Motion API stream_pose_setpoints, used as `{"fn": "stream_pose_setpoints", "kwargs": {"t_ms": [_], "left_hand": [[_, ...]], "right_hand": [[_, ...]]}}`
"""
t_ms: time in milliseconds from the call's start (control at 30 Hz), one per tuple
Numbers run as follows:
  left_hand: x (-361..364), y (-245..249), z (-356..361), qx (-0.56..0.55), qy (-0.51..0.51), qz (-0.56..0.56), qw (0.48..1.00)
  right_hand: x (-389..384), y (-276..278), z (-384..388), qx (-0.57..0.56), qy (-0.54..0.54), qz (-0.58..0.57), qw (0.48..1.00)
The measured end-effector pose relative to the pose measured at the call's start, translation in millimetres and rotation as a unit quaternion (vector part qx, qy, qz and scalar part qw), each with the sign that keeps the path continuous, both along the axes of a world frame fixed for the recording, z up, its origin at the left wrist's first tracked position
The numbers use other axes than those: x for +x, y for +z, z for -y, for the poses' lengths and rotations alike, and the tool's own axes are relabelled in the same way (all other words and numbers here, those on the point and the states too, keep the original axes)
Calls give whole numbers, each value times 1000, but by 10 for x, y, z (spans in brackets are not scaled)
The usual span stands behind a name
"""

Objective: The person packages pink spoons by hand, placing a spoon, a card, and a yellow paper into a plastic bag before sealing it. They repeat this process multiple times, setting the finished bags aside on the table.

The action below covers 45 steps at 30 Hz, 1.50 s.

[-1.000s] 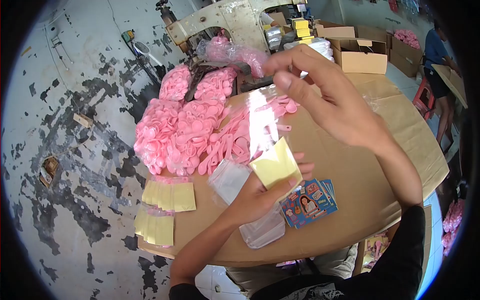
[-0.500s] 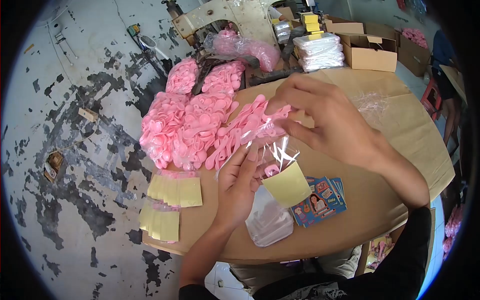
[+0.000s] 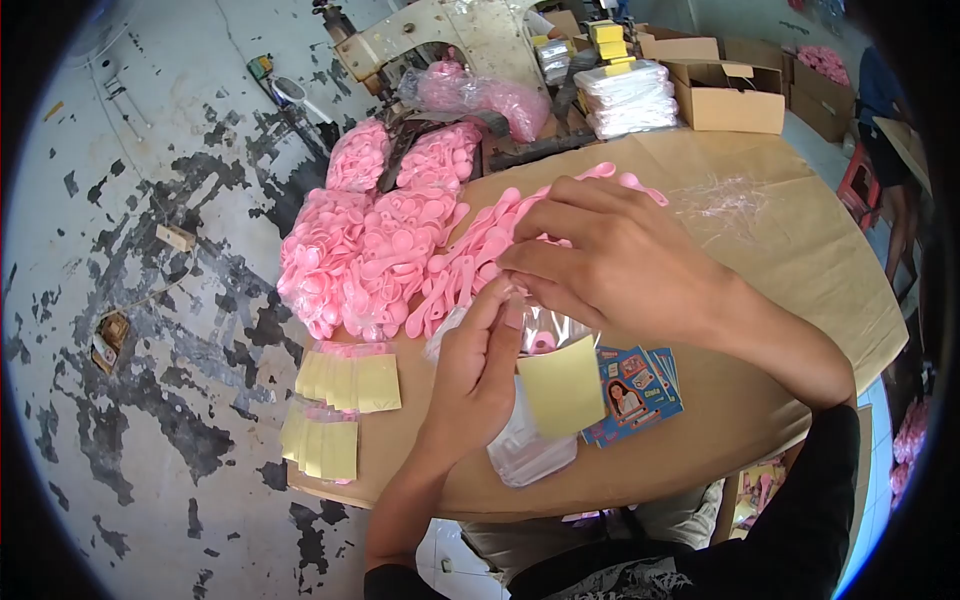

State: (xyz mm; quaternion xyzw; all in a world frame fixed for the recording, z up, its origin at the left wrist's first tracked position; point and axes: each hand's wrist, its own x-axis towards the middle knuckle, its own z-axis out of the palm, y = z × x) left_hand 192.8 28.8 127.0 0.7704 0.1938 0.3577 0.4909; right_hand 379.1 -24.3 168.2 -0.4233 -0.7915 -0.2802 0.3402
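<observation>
My left hand (image 3: 472, 365) is closed on a clear plastic bag (image 3: 565, 328), thumb against fingers. Inside the bag show a bit of pink plastic (image 3: 543, 342) and a pale yellow card (image 3: 562, 388) at its lower end. Curled over the bag's top edge, my right hand (image 3: 625, 255) pinches the film close to the left fingertips; its exact grip is partly hidden. Under the held bag lies a stack of flat clear bags (image 3: 535, 458), beside blue printed cards (image 3: 645, 392). Loose pink spoons (image 3: 470, 265) spread just beyond both hands.
Bulging bags of pink spoons (image 3: 340, 250) stand at the table's left. Filled packs with yellow cards (image 3: 365, 382) lie in two rows at front left. Behind are bundled clear bags (image 3: 630, 100), a cardboard box (image 3: 735, 108) and a machine (image 3: 440, 35). A person (image 3: 890, 130) is at far right.
My right hand has come down and left onto the bag's top, its fingers closing in beside my left fingertips. The bag with its yellow card has tilted slightly.
</observation>
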Motion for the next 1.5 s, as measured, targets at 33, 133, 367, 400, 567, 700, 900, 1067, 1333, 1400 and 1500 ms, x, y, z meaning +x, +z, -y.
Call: {"fn": "stream_pose_setpoints", "kwargs": {"t_ms": [33,133,367,400,567,700,900,1067,1333,1400,1500], "left_hand": [[15,10,16,39,21,-17,999],[39,70,17,130,49,-67,988],[55,327,1,241,64,-168,954],[51,351,11,243,69,-184,950],[-5,375,-18,256,71,-233,936],[-46,320,-62,283,58,-232,929],[-93,254,-123,298,20,-217,929],[-83,116,-184,286,34,-106,952],[-65,-16,-417,-7,75,89,993],[-88,-22,-497,-43,61,88,993],[-87,-96,-600,-52,60,65,995]], "right_hand": [[12,-8,4,-5,-10,2,1000],[56,-5,-6,-15,-28,28,999],[98,-3,20,-19,-34,36,999],[86,-4,36,-23,-31,30,999],[71,-45,7,-25,17,-4,1000],[54,-111,-57,-19,43,-16,999],[58,-155,-102,-46,54,-39,997],[71,4,-20,-92,101,-216,967],[1409,487,86,-361,191,-322,854],[1801,223,-74,-482,72,-312,815],[2065,-434,-301,-261,-369,-20,892]]}}
